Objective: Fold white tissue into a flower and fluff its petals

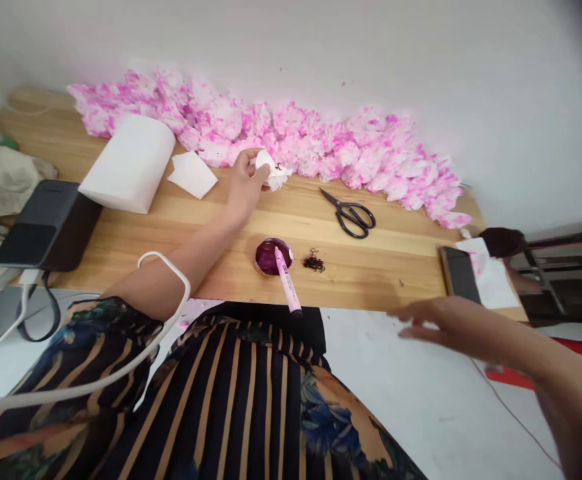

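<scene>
My left hand is closed around a bunched white paper tissue, pinched between thumb and fingers above the table. A small dark curl shows on the tissue. Away to the right, my right hand hovers by the table's front edge, slightly blurred, its fingers stretched out with nothing in them. A small bowl of purple liquid sits in front of me, a pink marker leaning out over its rim. Beside it lies a little heap of dark curly threads. Black scissors rest farther back.
Pink-and-white paper flowers line the wall side of the wooden table. On the left stand a white paper roll, a cut tissue piece and a dark box-shaped device. A phone lies at right. A white cable crosses my left arm.
</scene>
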`<state>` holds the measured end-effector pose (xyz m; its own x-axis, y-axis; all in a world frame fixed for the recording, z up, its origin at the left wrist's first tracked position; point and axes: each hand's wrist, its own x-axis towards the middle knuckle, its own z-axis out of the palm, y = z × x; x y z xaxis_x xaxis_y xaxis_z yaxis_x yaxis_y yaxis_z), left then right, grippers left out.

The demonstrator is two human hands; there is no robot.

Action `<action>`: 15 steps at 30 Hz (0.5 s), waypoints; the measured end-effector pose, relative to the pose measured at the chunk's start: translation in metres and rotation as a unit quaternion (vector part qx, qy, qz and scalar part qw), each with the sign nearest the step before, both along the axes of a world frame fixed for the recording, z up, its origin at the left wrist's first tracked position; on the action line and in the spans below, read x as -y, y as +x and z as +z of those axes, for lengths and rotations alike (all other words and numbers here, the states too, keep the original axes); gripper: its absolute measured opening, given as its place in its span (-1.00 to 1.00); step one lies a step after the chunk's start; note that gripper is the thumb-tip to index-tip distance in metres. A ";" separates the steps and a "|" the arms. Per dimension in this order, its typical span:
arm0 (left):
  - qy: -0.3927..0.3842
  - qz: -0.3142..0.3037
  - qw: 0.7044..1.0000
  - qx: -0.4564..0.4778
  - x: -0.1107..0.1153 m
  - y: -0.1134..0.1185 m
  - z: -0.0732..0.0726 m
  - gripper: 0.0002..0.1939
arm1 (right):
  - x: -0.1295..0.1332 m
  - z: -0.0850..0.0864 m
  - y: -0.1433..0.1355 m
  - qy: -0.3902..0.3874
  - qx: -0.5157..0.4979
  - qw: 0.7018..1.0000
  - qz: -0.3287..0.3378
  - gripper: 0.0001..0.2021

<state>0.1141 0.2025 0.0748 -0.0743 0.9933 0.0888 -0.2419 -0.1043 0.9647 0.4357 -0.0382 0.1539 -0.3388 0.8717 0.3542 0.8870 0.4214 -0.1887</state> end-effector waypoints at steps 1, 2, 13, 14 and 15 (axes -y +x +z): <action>0.018 -0.011 1.000 -0.010 -0.002 0.001 -0.003 -0.65 | -0.003 0.001 0.000 -0.051 -0.001 0.999 0.003 -0.31; 0.032 -0.018 0.999 -0.020 -0.004 0.001 -0.005 -0.66 | -0.012 0.004 0.000 -0.109 0.005 0.994 0.009 -0.36; 0.142 -0.140 0.965 -0.171 -0.001 0.000 0.039 -0.65 | -0.193 -0.019 -0.107 -0.160 -0.395 0.905 0.003 -0.45; 0.153 -0.148 0.958 -0.193 -0.001 -0.003 0.042 -0.64 | -0.204 -0.024 -0.117 -0.200 -0.438 0.876 0.012 -0.43; 0.164 -0.154 0.950 -0.217 -0.001 -0.007 0.044 -0.62 | -0.214 -0.029 -0.125 -0.236 -0.471 0.850 0.021 -0.42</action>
<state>0.1072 0.2039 0.1189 0.3285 0.8761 0.3528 0.1034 -0.4047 0.9086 0.3106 0.1758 0.1248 -0.1321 0.9862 0.1000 0.2352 0.1292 -0.9633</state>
